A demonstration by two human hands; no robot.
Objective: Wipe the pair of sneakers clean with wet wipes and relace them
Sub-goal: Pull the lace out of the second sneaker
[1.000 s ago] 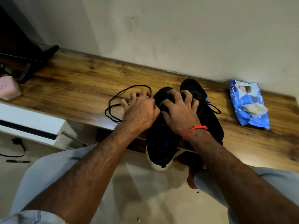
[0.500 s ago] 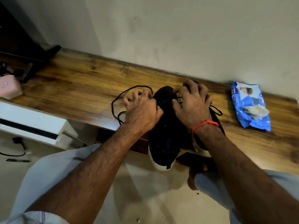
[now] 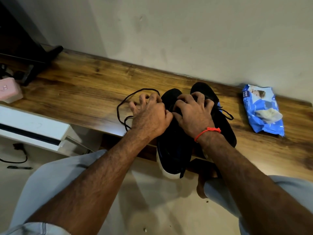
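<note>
Wooden shelf [image 3: 81, 92]: both hands clawed on the left sneaker [image 3: 171, 143] — left hand [image 3: 149, 117], right hand [image 3: 193, 114]; whether they pinch lace [image 3: 122, 106] I cannot tell — its overhanging heel could tip off.

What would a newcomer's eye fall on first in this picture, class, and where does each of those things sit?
First, the two hands at the centre: the left hand and the right hand, with curled fingers on a pair of black sneakers at the near edge of a wooden shelf. A loose black lace loops on the wood just left of them. Far right, by the wall, lies a blue pack of wipes.
</note>
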